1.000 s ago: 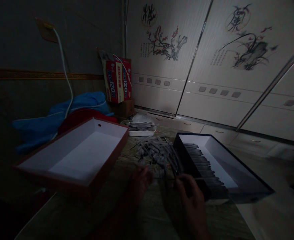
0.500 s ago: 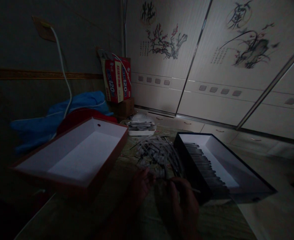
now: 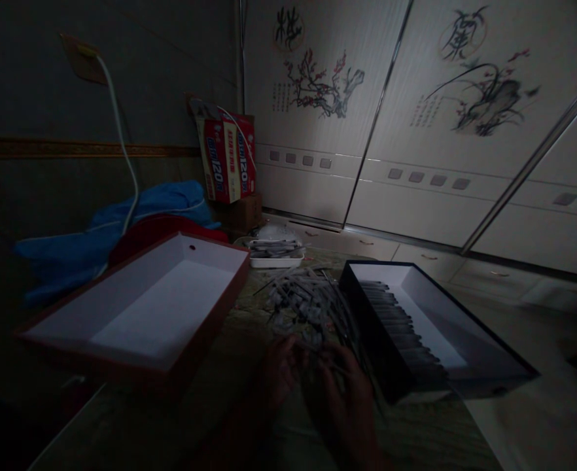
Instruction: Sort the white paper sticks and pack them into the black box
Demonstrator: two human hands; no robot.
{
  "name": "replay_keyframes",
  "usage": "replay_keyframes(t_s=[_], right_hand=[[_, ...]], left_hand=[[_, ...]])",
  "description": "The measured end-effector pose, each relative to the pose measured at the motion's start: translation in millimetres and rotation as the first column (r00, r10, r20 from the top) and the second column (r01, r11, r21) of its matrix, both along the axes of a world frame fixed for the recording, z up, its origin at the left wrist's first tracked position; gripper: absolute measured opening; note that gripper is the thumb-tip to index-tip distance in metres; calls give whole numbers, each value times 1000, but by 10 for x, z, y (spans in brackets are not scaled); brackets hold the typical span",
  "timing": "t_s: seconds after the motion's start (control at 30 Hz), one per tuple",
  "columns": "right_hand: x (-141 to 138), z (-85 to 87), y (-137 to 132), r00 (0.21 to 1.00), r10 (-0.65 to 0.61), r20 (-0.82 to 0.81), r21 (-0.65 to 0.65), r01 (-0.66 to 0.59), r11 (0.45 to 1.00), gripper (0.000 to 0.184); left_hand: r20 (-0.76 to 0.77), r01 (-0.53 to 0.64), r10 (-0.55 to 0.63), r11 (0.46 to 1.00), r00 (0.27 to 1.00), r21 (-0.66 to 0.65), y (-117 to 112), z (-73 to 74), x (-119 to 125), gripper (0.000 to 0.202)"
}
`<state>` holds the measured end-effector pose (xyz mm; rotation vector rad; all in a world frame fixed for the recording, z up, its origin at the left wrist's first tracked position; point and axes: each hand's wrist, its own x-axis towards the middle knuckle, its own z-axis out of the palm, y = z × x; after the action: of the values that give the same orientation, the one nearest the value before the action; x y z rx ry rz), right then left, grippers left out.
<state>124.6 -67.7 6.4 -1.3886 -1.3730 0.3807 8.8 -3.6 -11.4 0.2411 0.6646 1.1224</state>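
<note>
Low over the table, my left hand (image 3: 282,371) and my right hand (image 3: 348,386) almost meet, fingertips toward each other. The right fingers pinch a thin pen-like tube (image 3: 338,370), dim and partly covered. My left fingers are curled in a pinch too, but darkness hides what is between them. Just beyond the hands lies a loose pile of translucent pen-like tubes (image 3: 308,294) with small clear and dark pieces at its near side. To the right, a dark box (image 3: 374,340) with a white inside holds a row of dark-tipped pens (image 3: 406,327).
At left, a red-brown box (image 3: 165,301) shows a bare white inside. A white tray (image 3: 276,261) of more tubes stands behind the pile. Blue cloth (image 3: 156,203), a red carton (image 3: 227,157) and a white cable (image 3: 119,124) are by the wall. Sliding cabinet doors (image 3: 313,190) rise behind.
My right hand has shifted left, closer to my left hand, and the thin tube that stuck out to its right now shows less. The left hand has moved slightly right.
</note>
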Motion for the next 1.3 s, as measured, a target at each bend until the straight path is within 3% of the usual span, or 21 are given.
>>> replay_keyframes(t_s=[0.17,0.27,0.37,0.57,0.7,0.87,1.03,1.17,1.23,1.3], right_hand=[[62,-30,-5,996,-79,-32,-67,76,995,22],[130,-7,32,996,-89,15,-89,90,992,23],[195,73,163,984,-17,178,-98,35,995,24],[177,139,668,794,108,599,-266,70,961,24],[56,57,941,736,142,662,-297,83,951,20],[-80,-10,1098,703,152,695,-310,102,945,19],[-72,1,1145,734,134,665,-292,91,952,16],[59,33,977,796,104,596,-251,62,966,16],[123,16,806,874,81,479,-201,19,979,17],[158,-26,614,969,81,235,-116,-55,992,16]], left_hand=[[86,-160,171,980,982,-119,80,1,-70,20],[110,-156,172,978,979,-139,92,46,-97,19],[103,-135,149,982,984,-131,81,113,-102,19],[66,-132,138,987,988,-93,88,146,-113,16],[28,-169,171,983,985,-74,117,106,-124,15],[23,-195,197,977,980,-87,138,100,-123,15],[2,-180,181,982,984,-65,136,81,-126,13],[-14,-181,181,984,983,9,137,10,-120,10],[-22,-181,183,982,983,55,136,-28,-106,11],[-41,-175,179,981,983,88,133,-59,-88,13]])
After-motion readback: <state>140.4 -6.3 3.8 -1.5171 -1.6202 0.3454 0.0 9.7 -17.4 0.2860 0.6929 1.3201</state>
